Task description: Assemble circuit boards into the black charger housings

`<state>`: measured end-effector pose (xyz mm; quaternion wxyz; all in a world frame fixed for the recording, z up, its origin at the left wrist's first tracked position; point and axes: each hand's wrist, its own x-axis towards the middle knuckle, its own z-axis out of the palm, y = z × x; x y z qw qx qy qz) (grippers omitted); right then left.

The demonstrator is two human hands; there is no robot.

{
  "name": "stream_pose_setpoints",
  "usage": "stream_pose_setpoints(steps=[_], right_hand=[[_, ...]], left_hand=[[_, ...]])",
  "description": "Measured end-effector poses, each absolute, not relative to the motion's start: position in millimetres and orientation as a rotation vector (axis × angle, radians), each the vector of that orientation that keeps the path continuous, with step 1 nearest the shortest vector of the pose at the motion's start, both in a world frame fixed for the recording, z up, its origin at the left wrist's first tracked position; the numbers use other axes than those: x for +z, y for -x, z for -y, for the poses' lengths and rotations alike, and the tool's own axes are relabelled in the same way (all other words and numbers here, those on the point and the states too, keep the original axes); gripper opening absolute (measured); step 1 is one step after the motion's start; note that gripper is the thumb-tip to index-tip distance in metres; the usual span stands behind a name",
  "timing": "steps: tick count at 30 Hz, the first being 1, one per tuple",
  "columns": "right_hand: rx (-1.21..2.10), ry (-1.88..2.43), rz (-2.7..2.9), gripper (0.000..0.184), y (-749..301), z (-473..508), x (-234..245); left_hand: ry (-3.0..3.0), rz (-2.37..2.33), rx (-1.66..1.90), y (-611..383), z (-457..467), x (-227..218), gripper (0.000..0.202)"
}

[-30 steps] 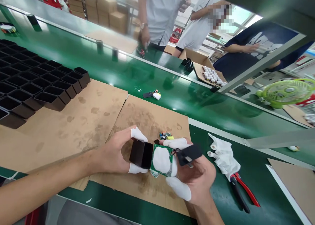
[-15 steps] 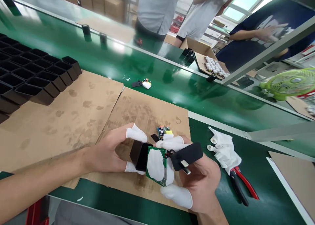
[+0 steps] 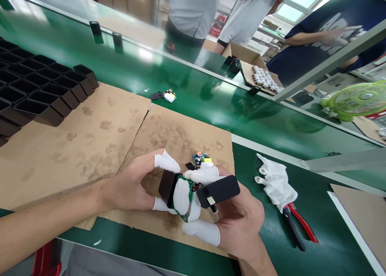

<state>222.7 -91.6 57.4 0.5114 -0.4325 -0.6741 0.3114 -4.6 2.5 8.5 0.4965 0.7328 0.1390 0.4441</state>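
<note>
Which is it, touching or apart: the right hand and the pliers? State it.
Apart. The head view plainly shows green tabletop between the right hand and the red-and-black pliers.

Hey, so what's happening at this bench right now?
A person's left hand grips a black box, while the right hand holds a green circuit board at its open end. Much of the board is outside the box. A black cover sits by the right hand. Pliers lie to the right.
</note>
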Motion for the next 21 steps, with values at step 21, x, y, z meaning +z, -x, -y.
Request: stream_pose_setpoints(steps=[21], right_hand=[[0.711, 0.992, 1.677, 0.068, -220, 88, 55]], left_hand=[[-1.836, -0.262, 1.146, 2, -5, -5, 0.065]])
